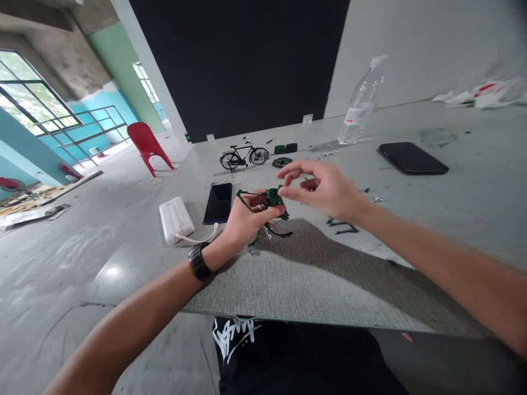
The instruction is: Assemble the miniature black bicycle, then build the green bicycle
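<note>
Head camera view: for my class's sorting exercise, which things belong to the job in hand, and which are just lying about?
Likely part of the job:
- green model part, held in the left hand
- loose green pieces
- small bicycle
- loose wheel

Probably just lying about:
- phone
- power bank
- bottle

The bare left hand hides part of the dark-green, thin-barred plastic model piece. The bare right hand is blurred; whether it touches that piece cannot be told. Shiny bits toward the tabletop's far edge are too small to identify. The crumpled white-and-red plastic bag near its far right corner is blurred, cut off by the view's right edge.
</note>
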